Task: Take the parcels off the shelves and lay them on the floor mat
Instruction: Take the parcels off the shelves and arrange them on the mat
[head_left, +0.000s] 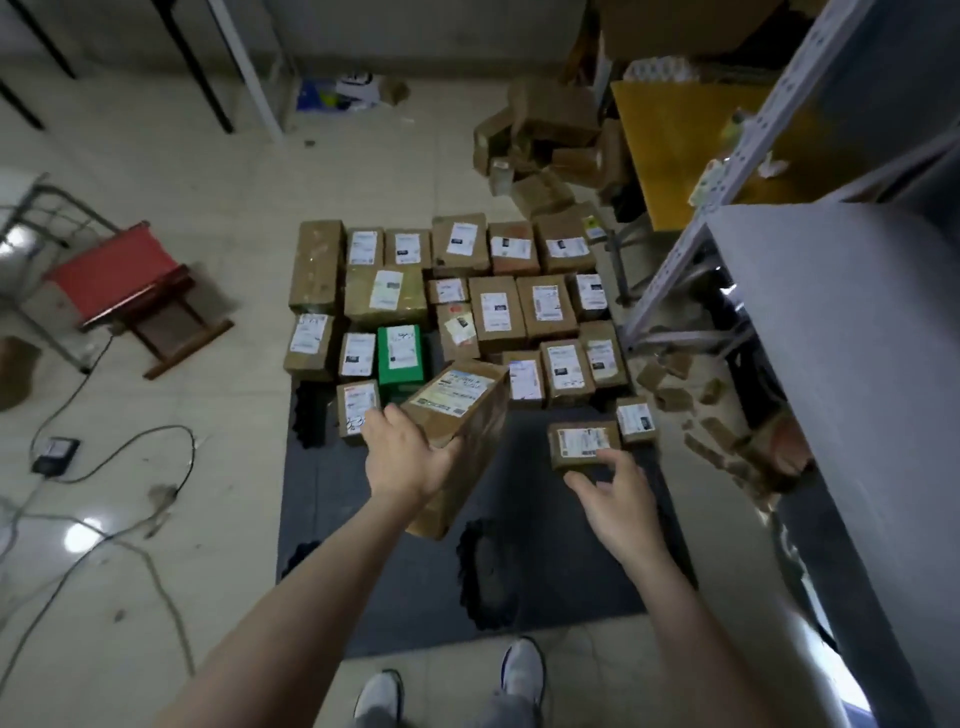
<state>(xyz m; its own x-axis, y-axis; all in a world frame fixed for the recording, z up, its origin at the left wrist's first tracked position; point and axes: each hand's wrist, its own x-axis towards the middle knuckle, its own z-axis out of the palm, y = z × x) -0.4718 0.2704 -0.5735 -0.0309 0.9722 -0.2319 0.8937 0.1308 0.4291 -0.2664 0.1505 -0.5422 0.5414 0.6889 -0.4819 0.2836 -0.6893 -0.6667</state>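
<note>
Parcels (498, 312): 20-plus already lie label-up in tight rows on the far half of the floor mat (545, 582), with 1 green parcel (399, 353) among the brown ones. The near half of the mat is bare.

Left grip (402, 457) is wrapped round the near end of a long parcel (462, 410), held tilted above the mat and not yet down. Right grip (610, 499) pinches a small parcel (584, 444), fingers on the near top edge, thumb below. It sits low near the last row; can't tell if it touches the mat yet.

Judgement: well along, 2 parcels in hand to lay, more probably left on the shelves (831, 364).

Hard to see: shelf interiors are mostly blocked by the grey panel. Brown lumps on the low shelf (727, 431) are blurred, so parcels or scraps is unclear. The cardboard pile (545, 135) at back right lies off the mat, contents unreadable. Labels are illegible.
</note>
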